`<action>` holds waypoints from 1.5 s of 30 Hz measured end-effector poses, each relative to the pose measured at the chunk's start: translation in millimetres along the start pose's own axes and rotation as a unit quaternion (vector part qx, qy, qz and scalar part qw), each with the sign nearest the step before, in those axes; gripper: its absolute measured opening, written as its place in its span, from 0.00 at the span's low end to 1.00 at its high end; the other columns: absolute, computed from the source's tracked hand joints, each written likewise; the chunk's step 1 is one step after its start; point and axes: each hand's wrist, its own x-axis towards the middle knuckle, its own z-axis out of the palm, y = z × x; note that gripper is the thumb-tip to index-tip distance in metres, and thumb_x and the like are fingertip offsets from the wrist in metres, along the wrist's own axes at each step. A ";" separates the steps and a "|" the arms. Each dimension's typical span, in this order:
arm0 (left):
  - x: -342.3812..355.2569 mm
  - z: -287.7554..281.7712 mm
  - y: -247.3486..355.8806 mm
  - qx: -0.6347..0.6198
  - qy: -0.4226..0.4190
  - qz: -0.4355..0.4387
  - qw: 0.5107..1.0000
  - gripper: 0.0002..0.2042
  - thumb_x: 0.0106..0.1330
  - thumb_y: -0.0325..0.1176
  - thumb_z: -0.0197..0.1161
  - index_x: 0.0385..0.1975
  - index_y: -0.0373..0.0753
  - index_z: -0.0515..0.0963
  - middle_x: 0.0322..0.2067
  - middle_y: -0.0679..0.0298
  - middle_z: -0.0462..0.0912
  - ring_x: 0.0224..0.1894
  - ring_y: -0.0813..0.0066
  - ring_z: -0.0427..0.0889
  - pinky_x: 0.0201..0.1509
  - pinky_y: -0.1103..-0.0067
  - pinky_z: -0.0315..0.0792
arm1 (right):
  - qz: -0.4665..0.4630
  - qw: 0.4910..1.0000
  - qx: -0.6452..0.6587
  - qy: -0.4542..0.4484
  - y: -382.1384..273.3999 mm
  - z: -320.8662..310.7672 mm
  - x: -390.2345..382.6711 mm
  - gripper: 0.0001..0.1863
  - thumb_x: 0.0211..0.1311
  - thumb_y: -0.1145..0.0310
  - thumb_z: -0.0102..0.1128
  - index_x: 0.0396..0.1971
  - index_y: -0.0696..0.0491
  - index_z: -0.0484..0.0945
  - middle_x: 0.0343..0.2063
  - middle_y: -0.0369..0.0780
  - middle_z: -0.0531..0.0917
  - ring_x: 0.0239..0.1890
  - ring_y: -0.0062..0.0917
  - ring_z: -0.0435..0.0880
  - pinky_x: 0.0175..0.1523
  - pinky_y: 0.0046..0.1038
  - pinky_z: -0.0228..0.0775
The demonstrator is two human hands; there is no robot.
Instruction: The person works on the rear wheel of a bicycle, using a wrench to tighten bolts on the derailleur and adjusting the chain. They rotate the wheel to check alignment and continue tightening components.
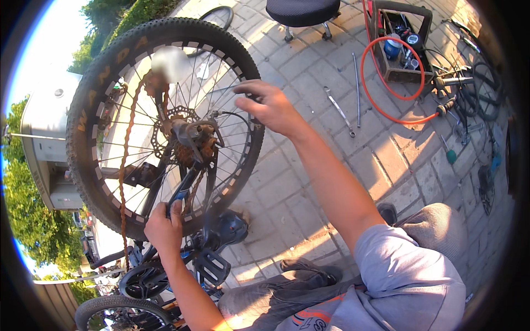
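An upturned bicycle's rear wheel (91,110), with a knobby black tyre, thin spokes, a disc rotor and a rusty chain (126,165), fills the left of the view. My left hand (163,226) is closed around a blue frame tube (182,193) just below the hub. My right hand (265,105) is up at the wheel's right side, fingers curled loosely over the tyre and spokes near the rim; whether it grips them I cannot tell. A black pedal (212,266) sits below my left hand.
Paved ground lies to the right with a long spanner (339,110), a metal rod (356,88), an orange hose loop (367,83), a wooden toolbox (400,38), a stool (302,14) and loose bike parts (475,83). A second tyre (118,311) shows bottom left.
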 end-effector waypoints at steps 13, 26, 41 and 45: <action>-2.3 -0.8 -2.0 -0.010 0.010 -0.004 1.000 0.26 0.66 0.57 0.53 0.21 0.36 0.70 0.18 0.49 0.72 0.26 0.44 0.73 0.29 0.63 0.66 | 0.027 0.995 -0.094 -0.011 2.5 16.0 34.1 0.11 0.61 0.67 0.60 0.36 0.61 0.79 0.31 0.45 0.84 0.35 0.32 0.82 0.44 0.29 0.72; -1.6 -5.1 -2.8 0.008 0.011 0.004 1.000 0.26 0.65 0.57 0.55 0.20 0.36 0.71 0.20 0.52 0.74 0.26 0.44 0.75 0.27 0.62 0.67 | 0.108 0.743 -0.501 0.431 120.0 -130.9 -32.9 0.24 0.51 0.62 0.66 0.48 0.56 0.74 0.55 0.46 0.70 0.58 0.38 0.69 0.58 0.40 0.65; -3.9 -5.2 -0.8 -0.004 0.006 -0.005 1.000 0.23 0.64 0.53 0.57 0.23 0.36 0.72 0.21 0.52 0.74 0.26 0.46 0.75 0.28 0.64 0.67 | 0.678 0.659 0.325 -0.026 99.0 199.1 -193.1 0.28 0.54 0.47 0.68 0.44 0.53 0.74 0.41 0.41 0.81 0.38 0.32 0.79 0.47 0.44 0.69; -6.9 -3.7 -8.7 -0.009 0.014 -0.010 1.000 0.23 0.64 0.53 0.57 0.22 0.36 0.72 0.21 0.52 0.74 0.26 0.46 0.74 0.28 0.64 0.66 | 0.620 0.727 0.293 -0.027 124.2 180.7 -188.0 0.22 0.54 0.52 0.69 0.37 0.54 0.77 0.35 0.39 0.83 0.35 0.31 0.80 0.46 0.40 0.69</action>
